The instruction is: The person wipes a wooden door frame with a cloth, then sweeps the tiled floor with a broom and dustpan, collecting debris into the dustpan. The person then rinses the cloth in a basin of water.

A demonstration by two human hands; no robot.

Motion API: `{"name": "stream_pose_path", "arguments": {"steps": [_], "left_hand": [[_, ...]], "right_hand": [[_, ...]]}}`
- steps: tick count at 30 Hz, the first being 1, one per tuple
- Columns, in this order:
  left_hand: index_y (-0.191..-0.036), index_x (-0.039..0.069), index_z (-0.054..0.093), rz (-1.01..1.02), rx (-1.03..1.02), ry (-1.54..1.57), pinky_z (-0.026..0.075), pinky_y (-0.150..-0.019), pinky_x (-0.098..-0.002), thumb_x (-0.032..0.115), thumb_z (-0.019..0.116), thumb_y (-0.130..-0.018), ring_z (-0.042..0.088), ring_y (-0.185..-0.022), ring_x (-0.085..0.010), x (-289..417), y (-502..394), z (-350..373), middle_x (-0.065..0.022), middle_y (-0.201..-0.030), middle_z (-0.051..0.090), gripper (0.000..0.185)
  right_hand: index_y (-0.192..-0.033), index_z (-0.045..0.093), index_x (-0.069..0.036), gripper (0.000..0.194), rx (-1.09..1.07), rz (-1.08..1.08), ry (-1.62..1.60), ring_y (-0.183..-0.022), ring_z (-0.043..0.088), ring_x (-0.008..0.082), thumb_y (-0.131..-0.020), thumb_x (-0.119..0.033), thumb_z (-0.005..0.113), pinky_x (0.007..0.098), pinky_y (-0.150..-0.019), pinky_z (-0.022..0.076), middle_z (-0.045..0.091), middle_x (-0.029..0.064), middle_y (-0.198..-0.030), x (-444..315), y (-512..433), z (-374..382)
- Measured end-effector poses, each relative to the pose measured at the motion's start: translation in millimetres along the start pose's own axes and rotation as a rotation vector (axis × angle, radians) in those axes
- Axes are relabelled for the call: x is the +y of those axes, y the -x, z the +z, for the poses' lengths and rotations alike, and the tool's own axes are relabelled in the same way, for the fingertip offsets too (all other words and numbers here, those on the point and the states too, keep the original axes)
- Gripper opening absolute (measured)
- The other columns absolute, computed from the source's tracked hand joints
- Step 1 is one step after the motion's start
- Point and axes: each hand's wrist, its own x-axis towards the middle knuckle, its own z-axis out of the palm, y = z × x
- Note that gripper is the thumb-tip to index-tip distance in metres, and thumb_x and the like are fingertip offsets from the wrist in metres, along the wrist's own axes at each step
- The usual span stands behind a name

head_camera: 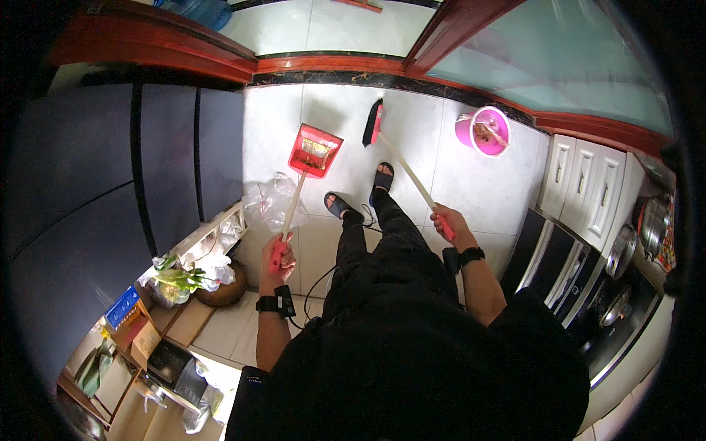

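My left hand (283, 258) is closed round the red grip of a long-handled dustpan. The red dustpan (315, 151) has some debris in its pan and lies in front of me, left of my feet. My right hand (449, 221) grips the red end of a broom's pale handle. The broom (378, 122) has a red head with black bristles, which is near the tiled floor (408, 160) just beyond my feet. A crumpled clear plastic bag (273, 201) lies on the floor beside the dustpan's handle. Farther right stands a pink bucket (490, 132) with some waste inside.
Dark cabinet panels (165, 165) rise on the left, above a shelf with bags and leafy vegetables (179, 278). A red door frame and dark threshold (353, 79) run ahead. White cabinets (584, 184) and a stove (618, 314) stand at right. A thin cable hangs near my legs.
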Motion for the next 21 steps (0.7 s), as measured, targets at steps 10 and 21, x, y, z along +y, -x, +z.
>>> {"name": "stream_pose_path", "arguments": {"steps": [10, 21], "left_hand": [[-0.086, 0.007, 0.06, -0.157, -0.032, -0.306, 0.028, -0.037, -0.0246, 0.03, 0.053, -0.094, 0.039, -0.038, -0.0098, 13.9, -80.0, 52.8, 0.0028, -0.053, 0.045, 0.026], [-0.072, 0.013, 0.049, -0.256, 0.041, -0.419, 0.031, -0.037, -0.022, 0.025, 0.053, -0.09, 0.04, -0.04, -0.0092, 0.4, -182.6, 161.6, 0.0027, -0.055, 0.045, 0.023]], "right_hand": [[-0.133, 0.054, -0.003, 0.055, 0.22, -0.285, 0.539, -0.048, 0.053, 0.014, -0.081, -0.011, 0.068, 0.0279, -0.04, 0.0436, 0.061, 0.0069, -0.069, -45.0, 77.8, -7.8], [-0.12, 0.059, 0.005, 0.048, 0.358, -0.383, 0.992, -0.068, 0.068, 0.0336, -0.075, -0.008, 0.05, 0.0425, -0.066, 0.0565, 0.067, 0.0268, -0.085, -14.6, 8.2, 33.1]]}}
